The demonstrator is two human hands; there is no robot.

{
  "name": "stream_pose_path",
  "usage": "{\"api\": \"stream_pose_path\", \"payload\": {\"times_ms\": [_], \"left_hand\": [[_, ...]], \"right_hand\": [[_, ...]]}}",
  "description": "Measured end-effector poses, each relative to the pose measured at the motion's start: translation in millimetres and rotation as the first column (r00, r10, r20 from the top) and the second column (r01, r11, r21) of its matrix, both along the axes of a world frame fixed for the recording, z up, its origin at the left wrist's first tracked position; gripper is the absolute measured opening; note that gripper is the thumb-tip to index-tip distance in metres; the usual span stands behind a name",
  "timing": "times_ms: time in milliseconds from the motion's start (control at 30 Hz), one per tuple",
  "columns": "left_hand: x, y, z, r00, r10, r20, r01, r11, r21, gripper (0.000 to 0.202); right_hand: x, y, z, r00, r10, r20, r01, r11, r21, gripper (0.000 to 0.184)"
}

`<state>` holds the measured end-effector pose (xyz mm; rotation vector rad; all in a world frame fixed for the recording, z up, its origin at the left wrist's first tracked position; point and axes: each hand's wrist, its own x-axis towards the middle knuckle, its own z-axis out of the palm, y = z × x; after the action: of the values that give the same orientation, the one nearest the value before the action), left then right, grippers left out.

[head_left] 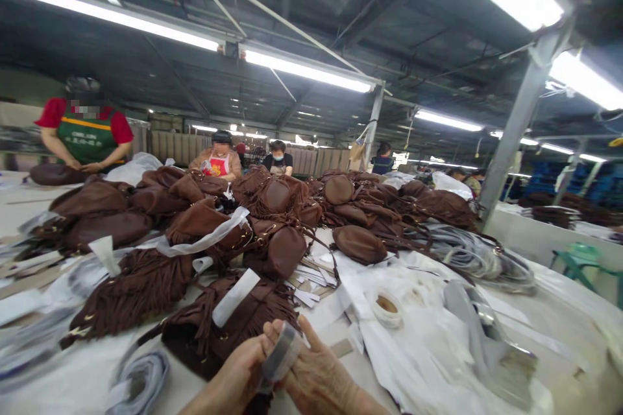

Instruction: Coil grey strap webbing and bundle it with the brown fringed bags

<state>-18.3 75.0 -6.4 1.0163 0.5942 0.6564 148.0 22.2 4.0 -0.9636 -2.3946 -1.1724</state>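
My left hand (243, 363) and my right hand (321, 369) meet at the bottom middle. Between them is a short dark strap wrapped in translucent film (285, 351), gripped by the fingers of both. My right thumb points upward beside it. The strap's lower end is hidden behind the hands. Just beyond my left hand lies a dark brown fringed bag (214, 311) with a white strip (236, 297) across it. Left of my forearm sits a coil of film-wrapped strap (146, 379).
Many brown bags (277, 201) are heaped across the table (511, 285). On the right, white sheeting (413, 337) carries a tape roll (387, 308), near grey wrapped coils (467, 253). A co-worker in a green apron (87, 133) handles a bag at far left; others sit behind.
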Motion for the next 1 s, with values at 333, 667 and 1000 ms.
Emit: {"api": "stream_pose_path", "payload": {"times_ms": [333,667,1000], "left_hand": [[-40,44,35.0,0.931,0.363,0.029,-0.347,0.861,0.373,0.029],[-39,40,36.7,0.929,0.370,-0.025,-0.322,0.839,0.438,0.024],[-15,22,19.7,0.953,0.231,-0.194,-0.093,0.836,0.540,0.022]], "right_hand": [[67,8,27.0,0.729,-0.607,-0.315,0.289,0.692,-0.662,0.026],[59,71,19.7,0.600,-0.797,-0.066,0.464,0.415,-0.783,0.022],[54,29,17.3,0.715,-0.693,0.089,0.357,0.252,-0.900,0.034]]}}
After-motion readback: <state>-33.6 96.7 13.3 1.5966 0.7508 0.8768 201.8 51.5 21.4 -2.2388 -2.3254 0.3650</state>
